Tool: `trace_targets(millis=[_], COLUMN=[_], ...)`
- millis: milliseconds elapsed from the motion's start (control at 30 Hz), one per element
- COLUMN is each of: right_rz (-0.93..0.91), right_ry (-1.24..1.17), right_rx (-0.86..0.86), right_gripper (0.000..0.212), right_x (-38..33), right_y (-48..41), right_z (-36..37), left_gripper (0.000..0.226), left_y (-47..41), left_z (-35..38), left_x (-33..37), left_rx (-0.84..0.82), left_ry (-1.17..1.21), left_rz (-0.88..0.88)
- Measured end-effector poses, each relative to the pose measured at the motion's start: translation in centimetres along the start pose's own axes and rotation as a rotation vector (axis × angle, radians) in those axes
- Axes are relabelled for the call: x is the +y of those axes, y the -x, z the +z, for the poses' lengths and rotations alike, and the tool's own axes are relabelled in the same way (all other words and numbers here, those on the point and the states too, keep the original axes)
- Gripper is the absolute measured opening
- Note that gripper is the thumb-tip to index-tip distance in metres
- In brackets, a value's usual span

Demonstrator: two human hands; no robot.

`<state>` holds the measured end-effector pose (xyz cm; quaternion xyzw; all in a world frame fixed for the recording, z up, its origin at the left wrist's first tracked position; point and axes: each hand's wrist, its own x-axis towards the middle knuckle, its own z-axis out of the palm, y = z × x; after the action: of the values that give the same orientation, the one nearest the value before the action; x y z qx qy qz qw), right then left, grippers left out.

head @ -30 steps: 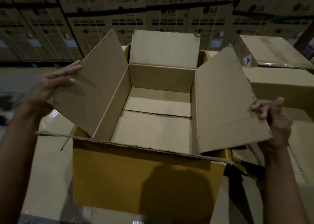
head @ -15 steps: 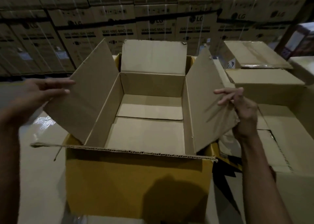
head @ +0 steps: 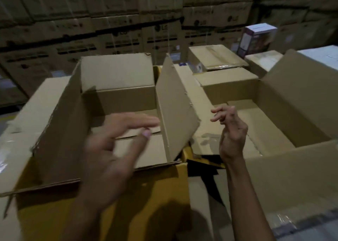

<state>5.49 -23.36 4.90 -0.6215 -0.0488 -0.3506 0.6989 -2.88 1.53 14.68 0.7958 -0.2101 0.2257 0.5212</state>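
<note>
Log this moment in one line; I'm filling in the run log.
yellow box: top open, nothing seen inside | left hand: open, above it, blurred | right hand: open, beside upright right flap

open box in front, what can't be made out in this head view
- Head view: the left hand is motion-blurred; whether it touches the box cannot be told.
- Head view: box floor partly hidden by the left hand and the upright flap.
- Head view: print on the stacked cartons is too dim to read.
- Head view: the second box is cut by the right edge.
</note>
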Motion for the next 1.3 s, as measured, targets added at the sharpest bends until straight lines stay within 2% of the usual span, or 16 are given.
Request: trace_targets(millis=[67,133,233,300,367,433,467,567,633,700,800,900,967,1067,1167,1300], right_rz=[0.070,0.111,0.234,0.318,0.396,0.452,0.467,0.483,0.507,0.607,0.721,0.739,0.769,0.794,0.609,0.432], right_ry=[0.056,0.125,0.214,0.256,0.283,0.320,0.347,0.418,0.585,0.781,0.862,0.775,0.725,0.802,0.779,0.743], right_rx=[0.069,0.123,0.243,0.347,0.470,0.538,0.555,0.640,0.642,0.593,0.463,0.306,0.269,0.296,0.436,0.543], right_gripper=[0.049,0.049,0.046,0.046,0.045,0.041,0.038,0.024,0.022,0.042,0.066,0.069,0.071,0.068,0.052,0.050], right_x=[0.4,0.4,0.4,0.6,0.7,1.4,1.9,3.8,5.0,5.9,6.6,7.4,7.9,8.6,9.2,7.9], right_y=[0.7,1.3,1.5,1.2,0.5,-0.5,-1.0,-2.7,-3.9,-5.4,-7.8,-9.5,-10.3,-10.8,-10.9,-11.3], right_z=[-2.4,-6.0,-11.8,-15.7,-19.3,-23.0,-24.7,-30.4,-33.8,-36.7,-39.7,-41.3,-41.4,-40.8,-40.8,-41.0], left_gripper=[0.021,0.018,0.014,0.015,0.017,0.039,0.054,0.093,0.107,0.103,0.072,0.045,0.012,0.023,0.033,0.038], left_y=[0.7,2.2,4.9,6.6,7.3,7.0,6.7,5.7,4.9,4.0,2.5,1.7,1.7,2.1,2.4,2.7], left_z=[5.8,11.6,17.1,19.6,22.9,26.7,28.5,33.0,35.4,37.6,40.0,41.0,41.5,42.4,43.1,43.2], left_x=[1.7,2.3,3.6,4.5,3.8,2.4,1.7,0.2,-0.5,-0.8,-1.5,-2.7,-3.2,-2.6,-1.9,-1.2], left_rx=[-0.140,-0.215,-0.213,-0.363,-0.470,-0.393,-0.310,-0.115,0.019,0.149,0.292,0.432,0.476,0.513,0.548,0.587], left_ry=[0.197,0.202,0.164,0.167,0.220,0.395,0.434,0.466,0.507,0.489,0.483,0.374,0.222,0.112,0.108,0.131], left_rz=[-0.083,-0.112,-0.031,-0.094,-0.419,-0.900,-1.059,-1.288,-1.312,-1.330,-1.376,-1.375,-1.320,-1.236,-1.151,-1.100])
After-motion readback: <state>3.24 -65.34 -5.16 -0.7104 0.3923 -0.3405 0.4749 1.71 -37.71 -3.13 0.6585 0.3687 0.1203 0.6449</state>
